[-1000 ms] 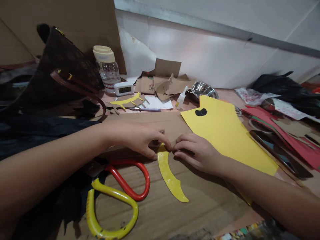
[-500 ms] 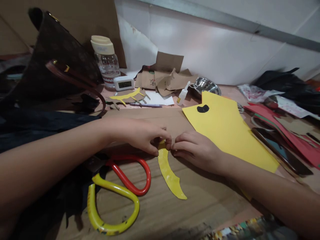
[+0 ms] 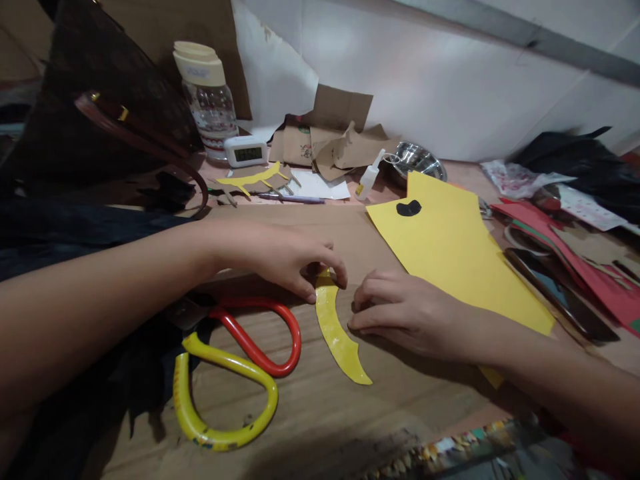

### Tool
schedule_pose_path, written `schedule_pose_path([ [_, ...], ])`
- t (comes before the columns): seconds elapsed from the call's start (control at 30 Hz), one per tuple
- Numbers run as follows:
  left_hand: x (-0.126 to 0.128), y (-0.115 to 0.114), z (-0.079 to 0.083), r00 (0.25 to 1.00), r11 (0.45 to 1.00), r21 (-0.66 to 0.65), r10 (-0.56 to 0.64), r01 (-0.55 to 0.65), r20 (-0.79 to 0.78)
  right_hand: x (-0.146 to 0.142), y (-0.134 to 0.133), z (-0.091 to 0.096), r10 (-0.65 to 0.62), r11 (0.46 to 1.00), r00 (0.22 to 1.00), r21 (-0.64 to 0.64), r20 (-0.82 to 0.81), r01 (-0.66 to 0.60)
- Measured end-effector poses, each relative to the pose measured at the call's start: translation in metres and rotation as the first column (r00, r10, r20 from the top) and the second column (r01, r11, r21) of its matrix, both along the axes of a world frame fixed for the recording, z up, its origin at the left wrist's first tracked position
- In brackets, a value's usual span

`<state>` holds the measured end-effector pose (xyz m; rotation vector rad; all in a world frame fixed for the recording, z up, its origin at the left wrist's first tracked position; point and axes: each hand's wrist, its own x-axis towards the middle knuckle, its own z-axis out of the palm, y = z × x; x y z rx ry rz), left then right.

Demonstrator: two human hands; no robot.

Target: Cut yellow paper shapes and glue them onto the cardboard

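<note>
A curved, shiny yellow paper cut-out [image 3: 335, 327] lies on the cardboard with its pointed end toward me. My left hand [image 3: 290, 260] holds the upper end of this piece, thumb at its left edge and index finger at its right. Just right of the cut-out, my right hand [image 3: 400, 310] rests on the board with loosely bent fingers and nothing visible in them. To the left lie scissors with one red handle [image 3: 295, 340] and one yellow handle [image 3: 273, 400]; their blades are mostly hidden under my left forearm.
Yellow paper sheets [image 3: 445, 240] with a black oval piece [image 3: 409, 208] lie at right, near a phone [image 3: 560, 293] and red sheets [image 3: 530, 227]. Behind stand a bottle [image 3: 207, 100], small clock [image 3: 246, 153], glue bottle [image 3: 367, 180] and metal bowl [image 3: 420, 163]. A bag [image 3: 115, 87] stands left.
My right hand has drawn back slightly to the right and toward me, away from the cut-out. My left hand keeps its hold on the upper end. The view has shifted slightly.
</note>
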<state>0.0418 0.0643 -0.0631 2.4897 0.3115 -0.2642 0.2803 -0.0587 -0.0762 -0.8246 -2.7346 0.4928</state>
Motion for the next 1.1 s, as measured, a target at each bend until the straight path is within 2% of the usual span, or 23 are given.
schedule_pose_path([
  [0.17, 0.000, 0.000, 0.001, 1.000, 1.000, 0.003, 0.009, -0.009, -0.013, -0.002, -0.001, -0.005, -0.045, 0.997, 0.999, 0.057, 0.027, 0.044],
  [0.37, 0.000, 0.000, -0.002, 1.000, 1.000, 0.018, 0.021, -0.021, -0.021, -0.012, -0.001, -0.004, -0.068, 0.997, 0.995, 0.053, 0.070, 0.065],
  [0.5, -0.001, 0.000, -0.001, 1.000, 1.000, 0.016, 0.011, -0.010, -0.008, -0.011, -0.001, -0.008, -0.063, 0.997, 0.998, 0.049, 0.017, 0.062],
  [0.6, -0.001, -0.001, -0.001, 1.000, 0.999, 0.047, 0.017, -0.016, -0.017, -0.006, 0.002, -0.010, -0.124, 0.992, 0.992, -0.002, -0.038, 0.124],
  [0.8, 0.000, -0.002, 0.000, 0.999, 0.999, 0.051, 0.021, -0.020, -0.024, -0.005, 0.005, -0.003, -0.265, 0.958, 0.963, -0.119, -0.038, 0.259],
  [1.1, 0.001, -0.004, 0.004, 0.999, 0.999, 0.022, 0.024, -0.024, -0.030, -0.010, 0.000, -0.002, -0.157, 0.986, 0.988, -0.058, -0.013, 0.156],
])
